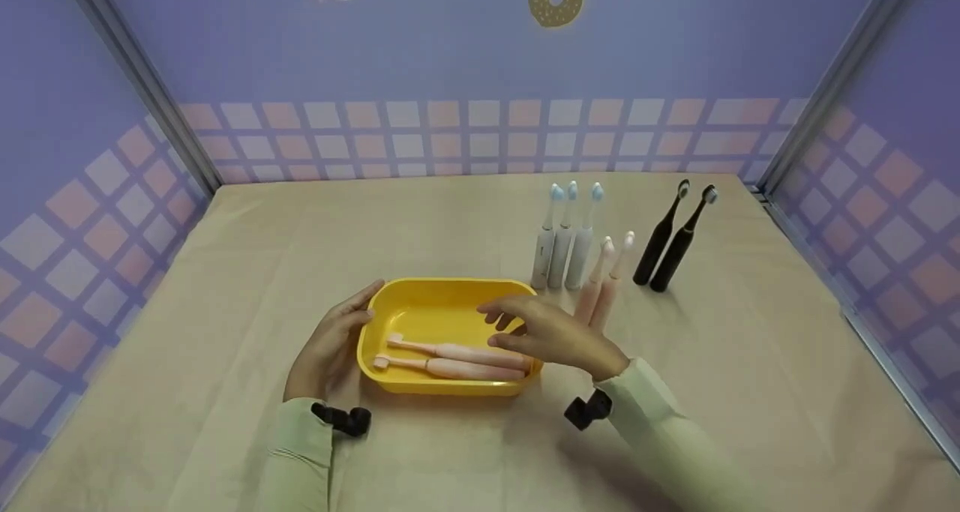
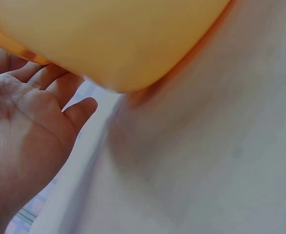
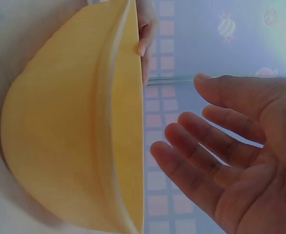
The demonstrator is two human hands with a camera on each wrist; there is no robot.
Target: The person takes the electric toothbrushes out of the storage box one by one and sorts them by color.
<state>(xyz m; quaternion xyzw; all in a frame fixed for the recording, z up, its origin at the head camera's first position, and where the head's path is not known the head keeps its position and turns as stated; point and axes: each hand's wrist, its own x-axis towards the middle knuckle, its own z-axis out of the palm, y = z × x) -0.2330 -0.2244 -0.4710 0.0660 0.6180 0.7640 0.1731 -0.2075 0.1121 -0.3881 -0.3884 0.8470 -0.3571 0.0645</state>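
Observation:
A yellow plastic bin point(image 1: 435, 293) is on the table in front of me. Two pink electric toothbrushes point(image 1: 472, 369) lie side by side along its near wall, heads to the left. My left hand point(image 1: 334, 339) rests its fingers and thumb against the bin's left rim, palm apart from the wall in the left wrist view. My right hand point(image 1: 559, 336) hovers over the bin's right end, palm down, fingers spread and loosely bent with nothing between them; the right wrist view shows the hand point(image 3: 235, 156) beside the rim.
Behind the bin's right end stand three white electric toothbrushes point(image 1: 562, 253). Two more pink toothbrushes point(image 1: 600, 294) stand just beyond my right hand, partly hidden by it. Two black toothbrushes point(image 1: 667, 250) stand farther right. Patterned walls point(image 1: 480, 133) enclose the table.

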